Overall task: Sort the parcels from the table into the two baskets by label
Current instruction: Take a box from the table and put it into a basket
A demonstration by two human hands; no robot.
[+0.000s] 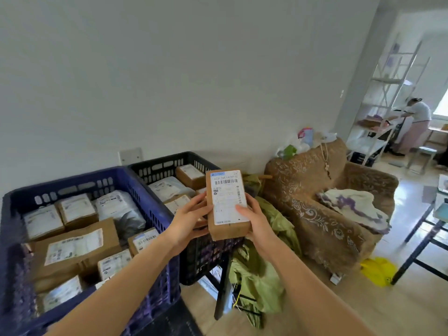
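Head view: fingers of the left hand curl round the left edge of a brown cardboard parcel. The right hand grips its right edge, thumb lying on the white label. Held in the air between both hands, the parcel has its long axis running away from the person, label facing the camera, barcode at the far end. Just left of and below the fingers sits a black basket, then a blue basket, both holding labelled parcels. Right of the fingers lie green cloth and a brown armchair.
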